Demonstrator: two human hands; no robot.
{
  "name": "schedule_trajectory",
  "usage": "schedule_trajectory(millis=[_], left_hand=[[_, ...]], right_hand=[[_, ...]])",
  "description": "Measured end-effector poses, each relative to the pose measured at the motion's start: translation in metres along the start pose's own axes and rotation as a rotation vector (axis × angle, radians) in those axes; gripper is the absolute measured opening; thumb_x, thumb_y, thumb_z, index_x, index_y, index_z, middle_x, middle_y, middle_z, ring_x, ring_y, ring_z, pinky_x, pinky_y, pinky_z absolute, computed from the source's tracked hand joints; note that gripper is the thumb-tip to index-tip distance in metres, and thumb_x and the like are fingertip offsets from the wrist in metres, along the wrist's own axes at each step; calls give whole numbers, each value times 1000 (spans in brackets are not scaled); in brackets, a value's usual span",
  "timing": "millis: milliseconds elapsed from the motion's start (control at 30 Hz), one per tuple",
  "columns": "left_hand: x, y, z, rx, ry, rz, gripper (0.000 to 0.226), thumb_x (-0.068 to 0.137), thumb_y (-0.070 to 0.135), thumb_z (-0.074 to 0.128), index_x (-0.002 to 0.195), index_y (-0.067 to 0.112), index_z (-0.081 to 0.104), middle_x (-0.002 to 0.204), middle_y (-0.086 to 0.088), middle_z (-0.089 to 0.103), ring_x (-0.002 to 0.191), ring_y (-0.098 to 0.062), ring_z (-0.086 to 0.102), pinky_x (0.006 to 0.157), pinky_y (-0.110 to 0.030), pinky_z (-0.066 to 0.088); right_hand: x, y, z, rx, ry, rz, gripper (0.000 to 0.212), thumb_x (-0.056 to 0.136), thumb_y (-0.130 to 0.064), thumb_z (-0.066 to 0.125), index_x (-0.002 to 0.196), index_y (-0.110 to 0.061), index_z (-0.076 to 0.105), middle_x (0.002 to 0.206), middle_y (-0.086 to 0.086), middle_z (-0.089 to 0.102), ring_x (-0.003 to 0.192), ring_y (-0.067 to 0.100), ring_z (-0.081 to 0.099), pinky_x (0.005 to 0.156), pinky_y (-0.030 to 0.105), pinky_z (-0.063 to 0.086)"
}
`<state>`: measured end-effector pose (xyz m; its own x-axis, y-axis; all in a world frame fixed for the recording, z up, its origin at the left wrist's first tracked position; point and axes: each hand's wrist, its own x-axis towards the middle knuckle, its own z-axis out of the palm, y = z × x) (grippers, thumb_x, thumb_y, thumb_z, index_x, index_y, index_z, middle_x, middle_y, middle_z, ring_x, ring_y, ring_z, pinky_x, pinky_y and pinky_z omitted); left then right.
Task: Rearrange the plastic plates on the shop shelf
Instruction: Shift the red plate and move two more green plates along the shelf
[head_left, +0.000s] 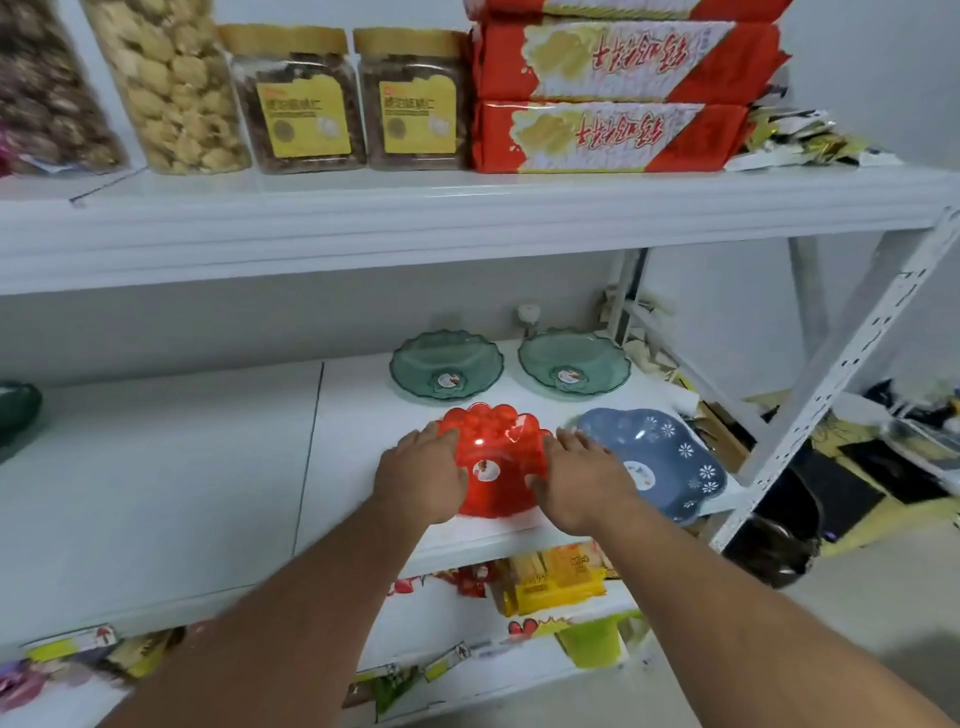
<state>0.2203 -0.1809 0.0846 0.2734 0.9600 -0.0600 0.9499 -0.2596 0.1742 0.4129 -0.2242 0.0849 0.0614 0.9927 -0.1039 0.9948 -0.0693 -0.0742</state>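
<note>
Here, on the middle shelf (156, 493), toward its right end and near the front edge: left hand (422, 474) clasping the left rim of the red plate (500, 457), fingers curled over the scalloped edge. Right hand (581, 480) likewise gripping the plate's right rim, thumb inside the bowl. Just beside it on the right, at the front right corner, a blue flowered plate (670, 457). Behind, toward the back edge, two green plates (447, 364) (574, 360) side by side, apart from one another.
</note>
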Motion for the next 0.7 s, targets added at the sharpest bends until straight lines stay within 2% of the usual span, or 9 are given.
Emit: schedule_trajectory(millis=[133,333,467,700], left_hand=[[14,42,10,14,18,-46,59,92,43,48,147,25,35,150,-3,42,134,-28,43,105,-44,40],[31,73,15,53,-14,-127,56,93,42,47,145,23,38,149,-4,44,131,-28,46,106,-44,40],[54,73,14,34,-25,-157,53,93,39,46,142,22,39,147,-2,45,130,-27,46,103,-45,42],[121,50,21,-109,8,-263,55,94,40,44,146,23,38,150,-4,44,134,-28,43,107,-46,38]], right_hand=[[12,51,-8,7,-1,-36,68,97,-51,37,152,-11,28,161,13,29,148,33,25,117,48,28],[38,98,-9,59,2,-52,64,92,-51,39,144,-13,40,153,12,42,139,32,39,110,47,38],[62,108,-10,59,-10,-55,66,94,-50,38,148,-11,34,156,13,37,140,33,37,112,48,37],[114,118,-17,11,7,1,60,96,-46,39,147,-13,35,152,12,42,133,33,44,107,47,41]])
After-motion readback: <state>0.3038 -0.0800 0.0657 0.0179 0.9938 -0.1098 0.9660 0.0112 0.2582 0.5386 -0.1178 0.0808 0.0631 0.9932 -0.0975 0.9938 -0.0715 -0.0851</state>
